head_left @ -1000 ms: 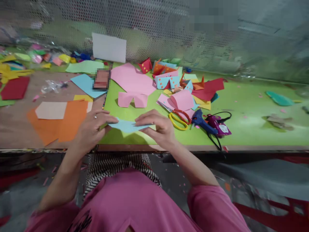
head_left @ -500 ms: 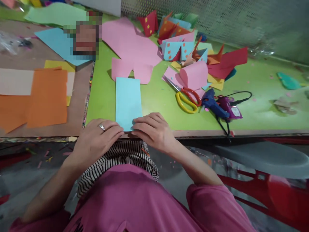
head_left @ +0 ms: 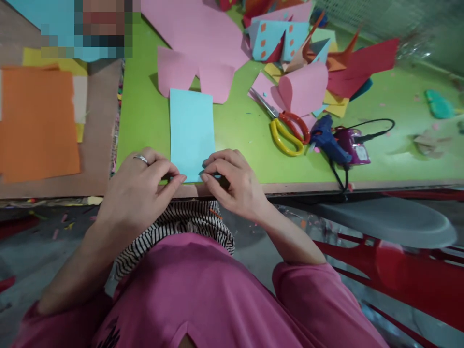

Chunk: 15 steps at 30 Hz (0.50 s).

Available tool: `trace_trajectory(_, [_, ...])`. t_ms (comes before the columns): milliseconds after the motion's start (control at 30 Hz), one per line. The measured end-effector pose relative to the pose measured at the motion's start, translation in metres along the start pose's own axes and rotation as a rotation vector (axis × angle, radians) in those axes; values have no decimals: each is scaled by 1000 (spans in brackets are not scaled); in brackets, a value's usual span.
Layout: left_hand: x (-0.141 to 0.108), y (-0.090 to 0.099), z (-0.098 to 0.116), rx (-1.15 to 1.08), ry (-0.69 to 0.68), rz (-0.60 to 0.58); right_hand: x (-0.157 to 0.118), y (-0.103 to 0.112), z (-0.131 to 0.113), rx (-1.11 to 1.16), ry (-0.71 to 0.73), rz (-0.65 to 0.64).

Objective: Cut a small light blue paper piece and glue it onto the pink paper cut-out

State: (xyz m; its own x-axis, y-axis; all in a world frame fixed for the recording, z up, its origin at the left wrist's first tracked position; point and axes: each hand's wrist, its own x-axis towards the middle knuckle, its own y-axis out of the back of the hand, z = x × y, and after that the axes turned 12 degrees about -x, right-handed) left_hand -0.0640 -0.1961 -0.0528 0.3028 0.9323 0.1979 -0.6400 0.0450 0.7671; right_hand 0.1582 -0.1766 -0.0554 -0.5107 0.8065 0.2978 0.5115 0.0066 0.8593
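Observation:
A light blue paper rectangle [head_left: 192,130] lies upright in front of me at the near edge of the green table, its far end touching or overlapping cut pink paper [head_left: 217,82]. My left hand [head_left: 141,181], with a ring on one finger, pinches its near left corner between thumb and fingertips. At the near right corner, my right hand [head_left: 234,181] has its thumb and curled fingers closed on the paper. Right of the sheet rest scissors [head_left: 286,130] with one red and one yellow handle. Beyond them is a dark blue glue gun [head_left: 329,140].
Orange sheets [head_left: 39,125] lie on the brown board at left. Folded paper shapes [head_left: 279,41] and a curled pink strip [head_left: 304,87] are heaped at the back. A purple device [head_left: 355,147] with a black cord sits beside the glue gun. A grey stool seat [head_left: 387,220] stands below the table.
The view has tilted down and come closer, so things sit higher in the picture. My fingers, flatter on the paper's near edge before, are now bent with thumbs showing at the corners.

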Motion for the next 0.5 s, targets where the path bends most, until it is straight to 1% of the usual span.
trace_trajectory(167, [2, 0, 0, 5, 29, -6, -3, -3, 0, -23, -41, 5])
trace_trajectory(367, [0, 2, 1, -5, 40, -39, -3, -5, 2, -14, -29, 20])
trace_trajectory(500, [4, 5, 0, -37, 15, 17, 4, -1, 6, -61, 20, 40])
